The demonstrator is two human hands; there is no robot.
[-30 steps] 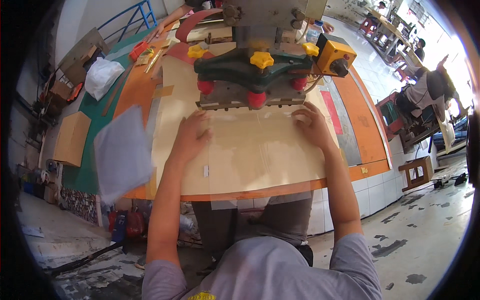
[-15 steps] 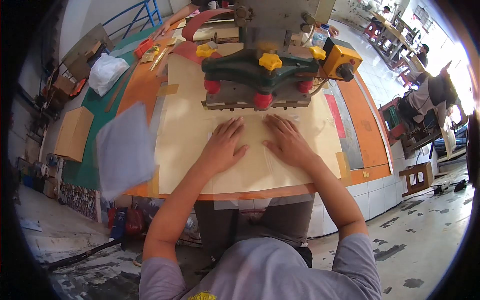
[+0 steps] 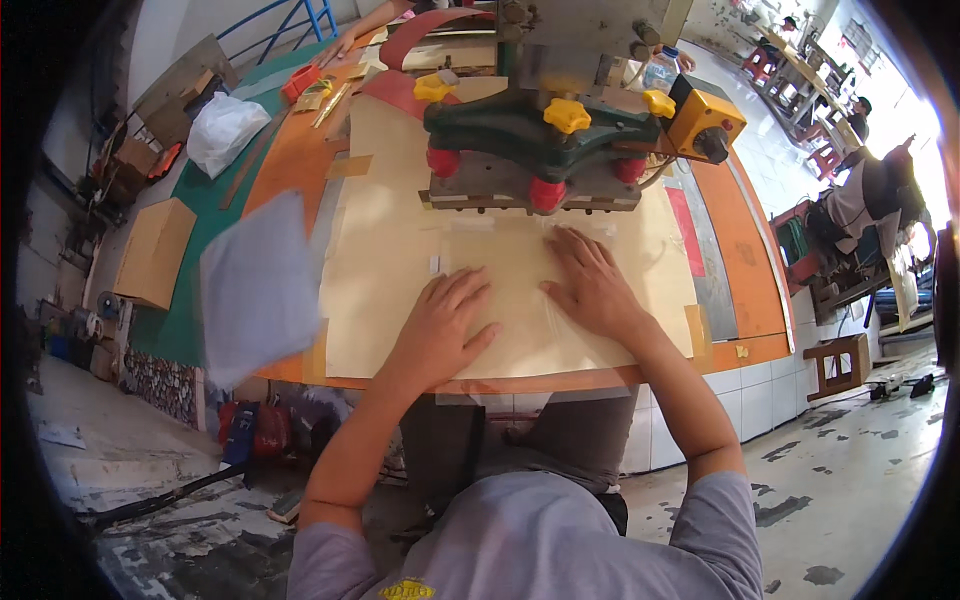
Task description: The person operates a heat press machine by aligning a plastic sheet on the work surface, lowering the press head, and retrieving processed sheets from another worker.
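Clear film sheet: a thin transparent piece [image 3: 560, 290] lay flat on the tan paper-covered table [image 3: 400, 250], pinned under both palms, its far edge just short of the press head.
Left hand: the left hand [image 3: 440, 325] was spread flat, fingers splayed, gripping nothing, pressing down on the near-left part of the sheet.
Right hand: the right hand [image 3: 590, 285] was likewise flat and open, holding nothing, its fingertips [image 3: 565, 240] very near the base of the press.
Press head: the green machine head [image 3: 540, 130] with yellow knobs and red feet sat directly beyond the right hand.
Risk, pinching: fingertips that close to the press plate could have been caught had the head come down.
Risk, slipping: the film looked slick and hard to see; uneven pressure from the palms could have skewed or creased it.
Grey sheet: a pale grey sheet [image 3: 260, 285] well left of the left hand overhung the table edge and could have slid off.
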